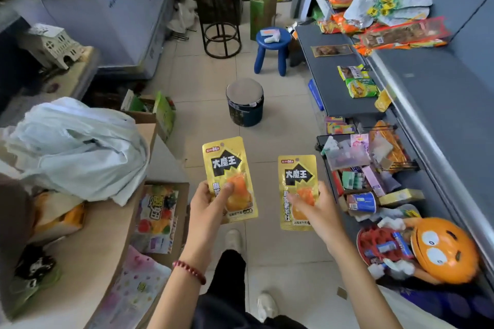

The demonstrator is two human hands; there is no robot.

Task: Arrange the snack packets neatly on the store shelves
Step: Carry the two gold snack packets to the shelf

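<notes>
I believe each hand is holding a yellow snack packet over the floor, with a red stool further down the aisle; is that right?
Not quite: the head view shows the stool is blue, not red. The left hand does hold a yellow snack packet and the right hand a second packet, over the floor.

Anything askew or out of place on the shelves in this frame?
Yes. The snack packets at upper right lie in a fanned, overlapping heap, several at odd angles. Lower down, one loose yellow packet sits tilted at the far edge of the grey shelf, away from the rest.
</notes>
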